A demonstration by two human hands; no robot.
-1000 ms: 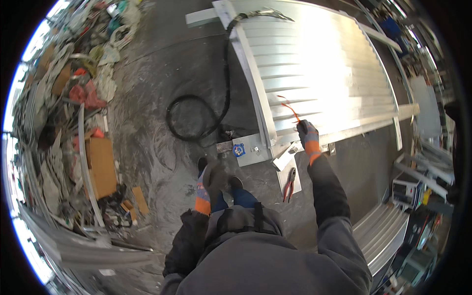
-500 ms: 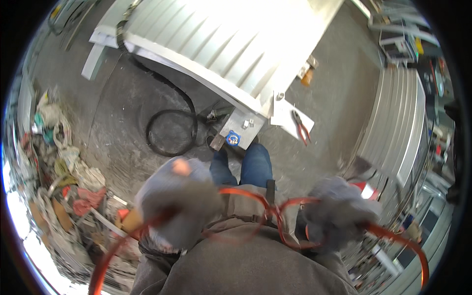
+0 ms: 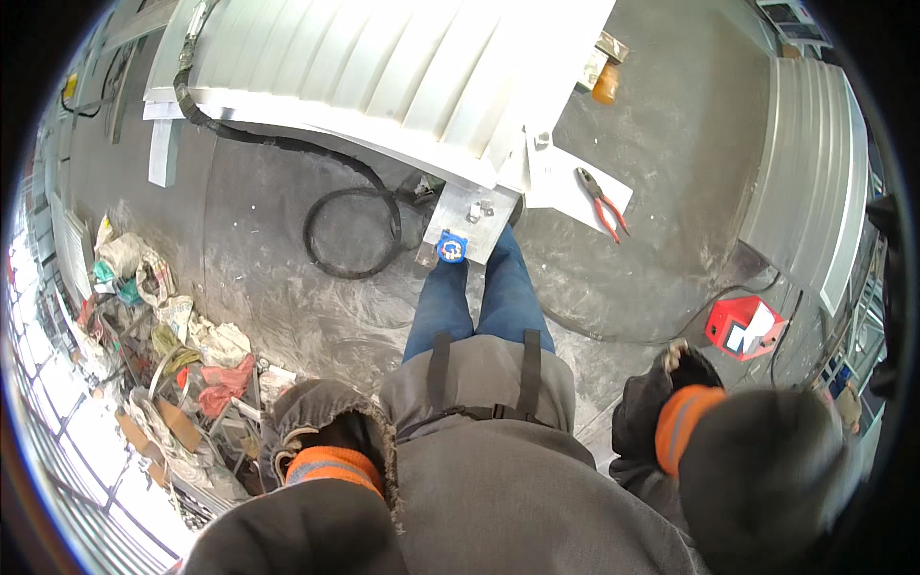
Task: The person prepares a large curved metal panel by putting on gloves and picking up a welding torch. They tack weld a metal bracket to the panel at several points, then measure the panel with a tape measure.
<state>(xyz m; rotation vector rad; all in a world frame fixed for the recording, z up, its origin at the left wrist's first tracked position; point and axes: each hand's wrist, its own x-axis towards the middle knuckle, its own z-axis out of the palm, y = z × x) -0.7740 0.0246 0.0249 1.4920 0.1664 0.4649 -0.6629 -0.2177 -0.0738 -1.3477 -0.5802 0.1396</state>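
Note:
Both my hands are raised close to the camera in dark grey gloves with orange, grey-striped cuffs. My left hand (image 3: pixel 302 532) is at the lower edge, left of my chest, partly cut off by the frame. My right hand (image 3: pixel 767 470) is at the lower right, somewhat blurred. The fingers of both are hidden, so what they hold or touch does not show. No glasses are visible now. By my legs, a blue round tape measure (image 3: pixel 451 247) lies on a metal plate (image 3: pixel 465 218) with small metal pieces (image 3: pixel 480 210). Red-handled pliers (image 3: pixel 601 203) rest on a white sheet (image 3: pixel 565 187) to the right.
A large ribbed white metal panel (image 3: pixel 383 67) stands ahead, a black hose (image 3: pixel 311 235) coiled on the floor beneath its edge. A pile of rags and scrap (image 3: pixel 206 374) lies left. On the right are a red box (image 3: pixel 743 326) and stacked ribbed sheets (image 3: pixel 805 172).
Both hands have moved outward, toward the camera. The red-framed glasses, held between them before and raised near the camera, are out of view. The view has shifted slightly.

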